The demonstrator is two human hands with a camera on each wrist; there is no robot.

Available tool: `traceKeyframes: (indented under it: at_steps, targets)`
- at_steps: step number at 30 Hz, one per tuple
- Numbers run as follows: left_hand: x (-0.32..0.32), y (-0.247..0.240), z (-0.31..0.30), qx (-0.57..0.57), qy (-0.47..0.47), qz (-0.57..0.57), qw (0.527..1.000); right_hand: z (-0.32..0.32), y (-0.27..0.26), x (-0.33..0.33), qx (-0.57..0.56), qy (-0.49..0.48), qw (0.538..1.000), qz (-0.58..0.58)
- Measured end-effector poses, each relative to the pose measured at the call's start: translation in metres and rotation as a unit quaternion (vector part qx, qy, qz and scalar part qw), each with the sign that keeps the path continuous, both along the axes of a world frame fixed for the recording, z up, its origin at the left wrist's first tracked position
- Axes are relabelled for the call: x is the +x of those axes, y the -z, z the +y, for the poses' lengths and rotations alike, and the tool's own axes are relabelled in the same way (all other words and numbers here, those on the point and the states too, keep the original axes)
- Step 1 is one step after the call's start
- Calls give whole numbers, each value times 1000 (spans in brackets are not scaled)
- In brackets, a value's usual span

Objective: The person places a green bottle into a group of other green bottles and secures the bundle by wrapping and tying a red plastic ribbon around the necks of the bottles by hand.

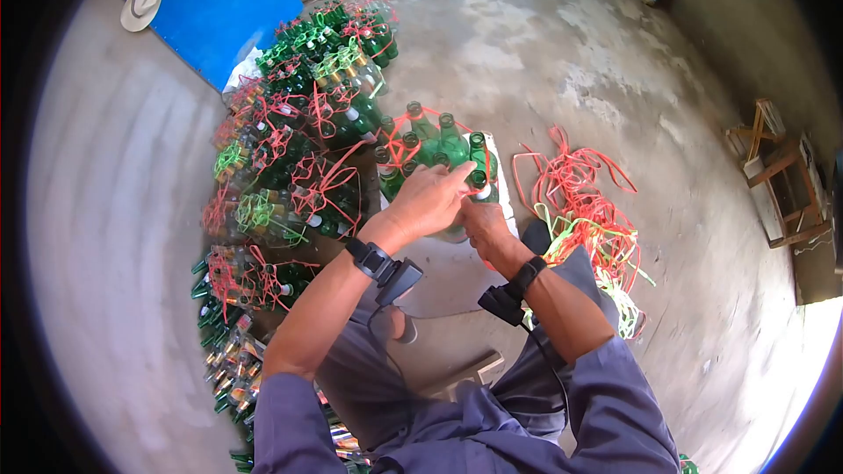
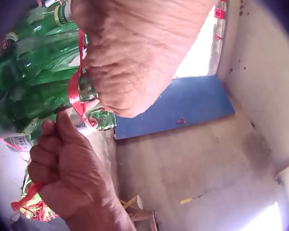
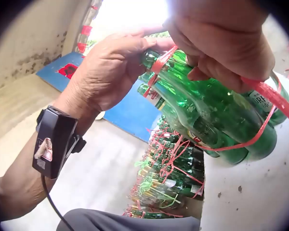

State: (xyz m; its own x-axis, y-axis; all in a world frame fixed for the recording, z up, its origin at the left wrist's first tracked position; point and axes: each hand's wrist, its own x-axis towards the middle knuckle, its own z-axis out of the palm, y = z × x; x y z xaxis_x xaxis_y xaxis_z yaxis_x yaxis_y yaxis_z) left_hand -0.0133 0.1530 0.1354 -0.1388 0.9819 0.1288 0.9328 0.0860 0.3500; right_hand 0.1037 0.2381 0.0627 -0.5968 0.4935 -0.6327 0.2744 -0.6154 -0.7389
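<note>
Green bottles (image 1: 450, 142) stand grouped on a white surface, with red strap (image 1: 409, 151) around their necks. My left hand (image 1: 428, 202) reaches over the near bottles, its index finger straight against a bottle top; its other fingertips are partly hidden. In the right wrist view the left hand (image 3: 111, 67) touches a bottle neck beside a loop of red strap (image 3: 162, 61). My right hand (image 1: 492, 233) is just below, close to the left. Its fingers are curled round red strap in the left wrist view, where an end (image 2: 26, 198) sticks out below the hand (image 2: 72, 168).
Many strapped bottles (image 1: 329, 114) crowd the floor at the left. A heap of loose red and green straps (image 1: 575, 184) lies to the right of the white surface (image 1: 421, 276). Wooden frames (image 1: 786, 180) stand by the right wall, and a hat (image 1: 141, 2) hangs at the upper left.
</note>
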Motion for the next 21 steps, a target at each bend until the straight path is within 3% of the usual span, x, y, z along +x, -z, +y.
traceKeyframes:
  at_steps: [8,12,14,20,21]
  targets:
    - [1,-8,12,-70,-4,32,997,1,7,-5,-20,33,999,3]
    - [1,-20,15,-92,5,90,992,6,18,-2,19,-23,1000,0]
    - [0,-21,16,-41,43,154,986,4,11,0,32,-36,999,-2]
    - [-5,-43,14,-8,68,141,988,5,12,7,107,-61,992,-19]
    - [-6,-42,14,-8,67,142,988,5,21,8,160,-62,985,-3]
